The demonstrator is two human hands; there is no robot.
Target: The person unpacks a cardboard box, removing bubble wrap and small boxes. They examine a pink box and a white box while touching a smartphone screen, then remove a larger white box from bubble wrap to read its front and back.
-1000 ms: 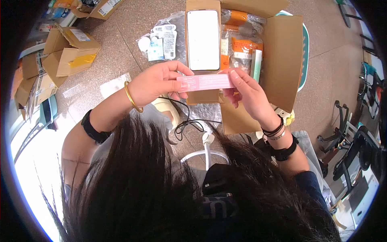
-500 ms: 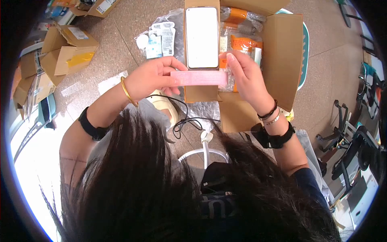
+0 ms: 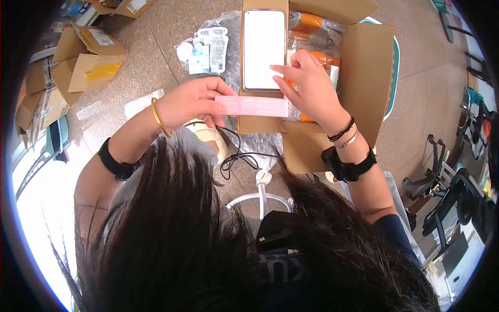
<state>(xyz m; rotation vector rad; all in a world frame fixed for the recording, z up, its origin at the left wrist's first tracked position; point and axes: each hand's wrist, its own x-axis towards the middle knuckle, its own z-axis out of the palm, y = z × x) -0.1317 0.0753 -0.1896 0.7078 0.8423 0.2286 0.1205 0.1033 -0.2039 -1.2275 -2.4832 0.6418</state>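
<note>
My left hand (image 3: 195,101) is closed on one end of a narrow pink box (image 3: 260,106) with pale, unreadable print, held level. Just beyond it, a phone (image 3: 264,49) with a blank white screen lies on a flap of an open cardboard box (image 3: 369,78). Over the phone's lower right side is my right hand (image 3: 312,86), its index finger and thumb apart and nothing between them. Whether the fingertip touches the screen I cannot tell. Orange packets (image 3: 311,22) in clear plastic lie inside the cardboard box, partly hidden by my right hand.
White and blue packages (image 3: 210,52) lie on clear plastic left of the box. Opened cartons (image 3: 96,57) stand on the floor further left. A black cable (image 3: 240,156) and a white stand (image 3: 263,179) are below my hands. Office chairs (image 3: 457,203) stand at right.
My right hand has let go of the pink box's right end and moved up and left over the phone. The pink box has shifted slightly left and down, still in my left hand.
</note>
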